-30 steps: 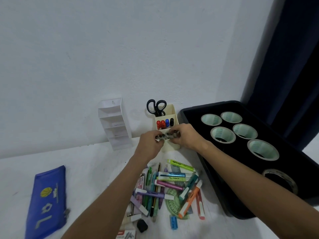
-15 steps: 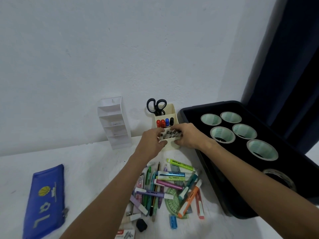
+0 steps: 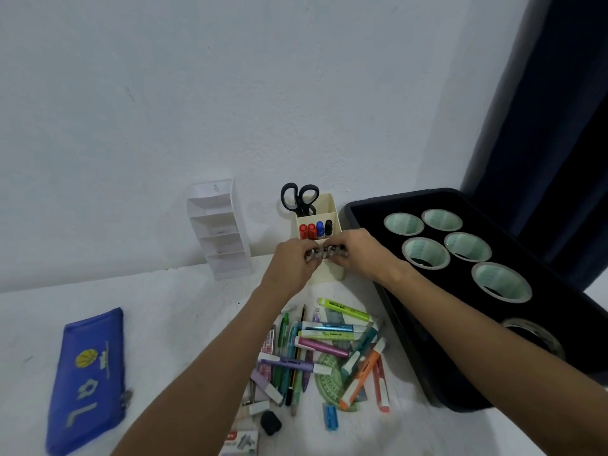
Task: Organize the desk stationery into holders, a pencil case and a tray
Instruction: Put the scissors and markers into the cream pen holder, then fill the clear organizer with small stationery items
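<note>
Head view: blue zippered pencil case (image 3: 87, 378) lies flat on the white counter (image 3: 171, 324), left hand (image 3: 291, 264) and right hand (image 3: 357, 255) each pinch a bundle of small dark-tipped items (image 3: 325, 252), grip clenched, at the cream plastic holder (image 3: 317, 225); black tray (image 3: 427, 357) beside.

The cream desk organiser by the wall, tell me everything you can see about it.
The cream plastic desk organiser stands upright on the white desk against the wall, close beside the black tray. Its tall back compartment holds black-handled scissors, handles up; the middle one holds two red, one blue and one black marker. The left hand and right hand cover its low front section, holding a row of small dark items there.
</note>
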{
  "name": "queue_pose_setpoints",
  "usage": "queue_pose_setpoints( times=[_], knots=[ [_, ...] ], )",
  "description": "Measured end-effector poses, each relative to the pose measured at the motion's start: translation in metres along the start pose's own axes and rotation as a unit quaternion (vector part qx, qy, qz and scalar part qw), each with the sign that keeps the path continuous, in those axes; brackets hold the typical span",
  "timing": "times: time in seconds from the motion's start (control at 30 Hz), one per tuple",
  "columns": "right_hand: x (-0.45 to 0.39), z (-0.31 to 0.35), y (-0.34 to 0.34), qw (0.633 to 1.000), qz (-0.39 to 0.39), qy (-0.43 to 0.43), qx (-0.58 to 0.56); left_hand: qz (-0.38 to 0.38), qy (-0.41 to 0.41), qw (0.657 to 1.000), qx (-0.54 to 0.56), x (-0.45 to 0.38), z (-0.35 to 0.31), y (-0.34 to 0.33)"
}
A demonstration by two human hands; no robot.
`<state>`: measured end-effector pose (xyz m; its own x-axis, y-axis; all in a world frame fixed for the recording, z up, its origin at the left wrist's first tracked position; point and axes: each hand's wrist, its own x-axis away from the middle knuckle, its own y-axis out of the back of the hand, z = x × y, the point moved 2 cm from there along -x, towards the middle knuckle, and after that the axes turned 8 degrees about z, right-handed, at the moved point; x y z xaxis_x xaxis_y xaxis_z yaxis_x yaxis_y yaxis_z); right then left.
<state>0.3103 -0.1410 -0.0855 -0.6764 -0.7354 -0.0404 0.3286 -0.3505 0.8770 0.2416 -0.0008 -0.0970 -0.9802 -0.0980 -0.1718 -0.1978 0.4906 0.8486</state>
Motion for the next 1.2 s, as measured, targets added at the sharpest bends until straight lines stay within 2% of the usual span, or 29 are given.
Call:
queue_pose_setpoints(
  times=[0.13, 0.37, 0.47, 0.6, 0.77, 0.93, 1.2],
  knots=[
    [0.006, 0.002, 0.004, 1.000, 0.002, -0.024, -0.005, 0.017, 0.033, 0.999, 0.024, 0.009, 0.008, 0.003],
    [0.029, 0.023, 0.010, 0.993, -0.106, 0.000, 0.044, -0.016, 0.055, 0.998, 0.033, 0.037, 0.016, 0.034],
    [0.037, 0.043, 0.009, 0.991, -0.119, 0.020, 0.065, -0.020, 0.077, 0.997, 0.022, 0.052, 0.027, 0.047],
    [0.038, 0.067, -0.002, 0.997, -0.053, 0.049, 0.031, -0.003, 0.123, 0.992, 0.005, 0.074, 0.048, 0.062],
    [0.029, 0.090, -0.038, 0.993, 0.068, 0.090, 0.024, 0.052, 0.170, 0.983, -0.039, 0.104, 0.075, 0.070],
    [0.009, 0.089, -0.071, 0.983, 0.162, 0.067, 0.060, 0.131, 0.205, 0.967, -0.074, 0.126, 0.094, 0.074],
    [-0.024, 0.073, -0.109, 0.963, 0.215, -0.017, 0.161, 0.195, 0.178, 0.961, -0.082, 0.134, 0.107, 0.053]
  ],
)
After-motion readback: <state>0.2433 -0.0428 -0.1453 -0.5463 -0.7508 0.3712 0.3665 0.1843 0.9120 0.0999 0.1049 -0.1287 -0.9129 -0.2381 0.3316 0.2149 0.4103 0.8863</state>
